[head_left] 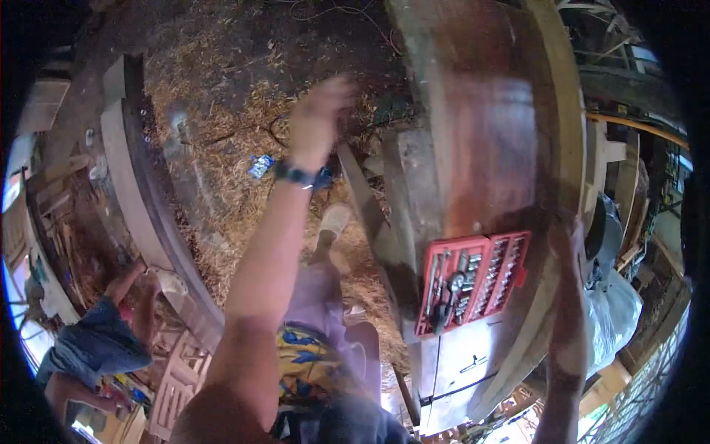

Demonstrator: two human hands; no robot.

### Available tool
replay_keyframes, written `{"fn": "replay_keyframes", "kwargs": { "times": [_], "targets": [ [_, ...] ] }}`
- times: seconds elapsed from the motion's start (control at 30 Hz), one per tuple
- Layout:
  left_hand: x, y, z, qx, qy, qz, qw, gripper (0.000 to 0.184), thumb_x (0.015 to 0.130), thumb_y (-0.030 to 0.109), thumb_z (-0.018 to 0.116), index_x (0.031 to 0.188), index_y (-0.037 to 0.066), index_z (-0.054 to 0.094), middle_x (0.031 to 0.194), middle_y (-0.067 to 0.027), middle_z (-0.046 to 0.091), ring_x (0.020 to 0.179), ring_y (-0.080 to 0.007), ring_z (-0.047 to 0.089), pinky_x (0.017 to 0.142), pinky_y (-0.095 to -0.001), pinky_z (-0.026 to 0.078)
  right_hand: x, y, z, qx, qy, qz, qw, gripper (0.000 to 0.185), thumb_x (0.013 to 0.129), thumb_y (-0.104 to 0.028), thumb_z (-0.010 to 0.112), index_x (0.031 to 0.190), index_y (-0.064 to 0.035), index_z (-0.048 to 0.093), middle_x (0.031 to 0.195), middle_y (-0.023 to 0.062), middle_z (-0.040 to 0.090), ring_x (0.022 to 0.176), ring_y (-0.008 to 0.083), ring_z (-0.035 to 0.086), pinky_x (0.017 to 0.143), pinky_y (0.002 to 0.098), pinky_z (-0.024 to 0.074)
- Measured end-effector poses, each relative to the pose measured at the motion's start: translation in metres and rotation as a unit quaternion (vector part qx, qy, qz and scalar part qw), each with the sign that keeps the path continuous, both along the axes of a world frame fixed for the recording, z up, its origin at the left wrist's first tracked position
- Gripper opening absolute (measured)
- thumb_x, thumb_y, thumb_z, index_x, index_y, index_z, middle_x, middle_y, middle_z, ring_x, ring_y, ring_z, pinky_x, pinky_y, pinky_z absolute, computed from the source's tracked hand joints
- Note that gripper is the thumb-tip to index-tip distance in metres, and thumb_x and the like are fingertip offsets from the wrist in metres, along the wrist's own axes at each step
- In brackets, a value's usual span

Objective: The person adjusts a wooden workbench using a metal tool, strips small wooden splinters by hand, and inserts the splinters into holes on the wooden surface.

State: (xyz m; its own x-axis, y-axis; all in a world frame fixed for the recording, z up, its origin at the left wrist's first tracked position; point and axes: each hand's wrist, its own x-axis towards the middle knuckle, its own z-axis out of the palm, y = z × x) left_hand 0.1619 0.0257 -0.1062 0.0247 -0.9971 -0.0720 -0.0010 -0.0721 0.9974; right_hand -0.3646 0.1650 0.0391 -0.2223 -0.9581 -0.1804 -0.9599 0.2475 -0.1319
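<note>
At the far left another person point(100, 344) is beside a long curved beam point(137, 177), while farther right the left hand point(319, 122), blurred but open, reaches out over the shaving-strewn floor point(222, 148), a dark watch point(299, 176) on its wrist and a blue packet point(260, 166) near it. Right of that, well apart from the left hand, the open red socket case point(473, 283) lies on the wooden counter point(488, 155), between the two hands. The right hand point(566, 238) is just beyond the case, by the counter's right edge, its grip too dim to tell.
</note>
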Motion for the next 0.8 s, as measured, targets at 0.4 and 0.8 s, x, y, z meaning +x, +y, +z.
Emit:
{"fn": "replay_keyframes", "kwargs": {
  "times": [0.4, 0.8],
  "targets": [
    [0.059, 0.197, -0.391, 0.351, -0.349, -0.183, 0.849, 0.043, 0.089, 0.037, 0.062, 0.115, 0.003, 0.060, 0.108, -0.0178, 0.067, 0.102, -0.0345, 0.065, 0.083, -0.0449, 0.051, -0.006, 0.006, 0.021, 0.038, 0.002, -0.025, 0.999, 0.035, 0.094, -0.022, 0.057, 0.108, 0.0096, 0.063, 0.100, 0.0189, 0.070, 0.095, 0.0257, 0.066, 0.083, 0.0361, 0.0516],
    [0.062, 0.173, -0.492, 0.461, -0.214, -0.329, 0.796, 0.060, 0.089, 0.056, 0.063, 0.124, 0.007, 0.063, 0.111, -0.0152, 0.070, 0.096, -0.0256, 0.068, 0.079, -0.0402, 0.052, -0.004, 0.010, 0.023, 0.037, 0.006, -0.004, 0.999, 0.039, 0.095, -0.024, 0.054, 0.118, 0.0068, 0.063, 0.103, 0.0208, 0.069, 0.098, 0.0282, 0.066, 0.088, 0.0362, 0.0499]
  ]
}}
